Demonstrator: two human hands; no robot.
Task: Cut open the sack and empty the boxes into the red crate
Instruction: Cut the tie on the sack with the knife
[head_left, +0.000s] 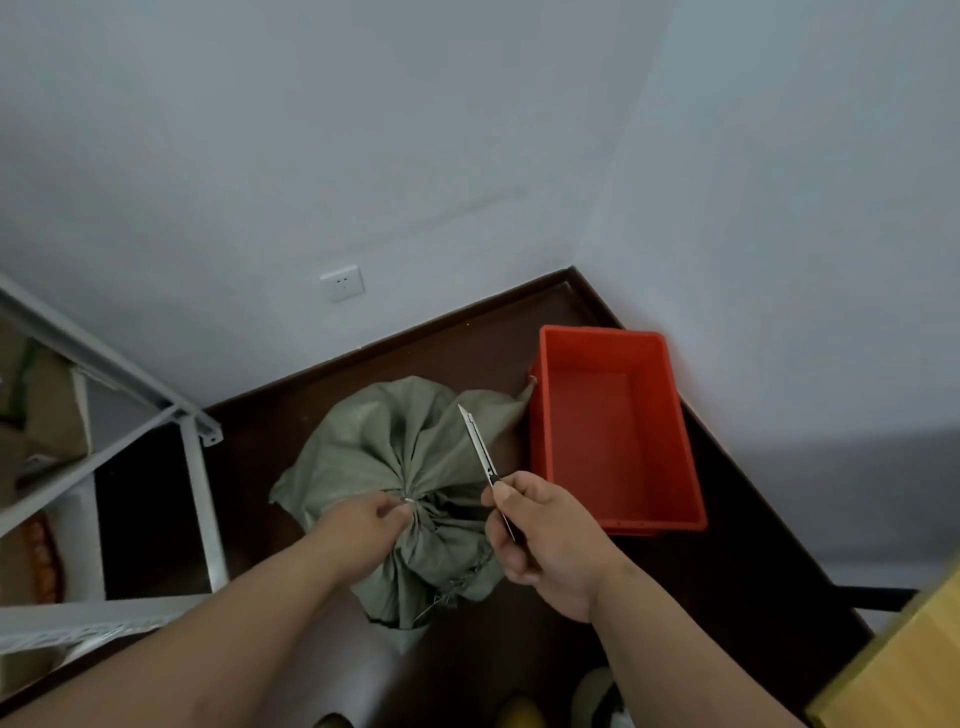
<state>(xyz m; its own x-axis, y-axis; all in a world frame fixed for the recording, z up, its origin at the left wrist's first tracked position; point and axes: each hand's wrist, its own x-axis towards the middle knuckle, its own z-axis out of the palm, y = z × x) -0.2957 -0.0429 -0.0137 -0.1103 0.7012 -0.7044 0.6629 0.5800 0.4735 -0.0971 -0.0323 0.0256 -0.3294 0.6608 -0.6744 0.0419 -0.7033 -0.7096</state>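
My left hand (363, 519) has its fingertips pinched shut on the gathered neck of the sack (400, 467), right at the pale tie (410, 501) cinching it. My right hand (540, 540) is wrapped closed around the slim handle of a utility knife (480, 452), whose thin metal blade is extended and points up and away from me, above the sack and clear of the fabric.

I judge this the very start: the sack is tied shut, nothing is cut, and no boxes show. The next move calls for bringing the blade down to the tie or the bunched cloth just beside my left fingertips, cutting away from them.

The sack is grey-green woven material, coarse and creased, pleats radiating from the knot, with frayed threads at its near edge. It sits on a dark brown floor. Just to its right, touching one sack corner, stands the red crate (691, 431): rigid, smooth plastic, rectangular, empty. A white metal rack (202, 499) stands to the left.
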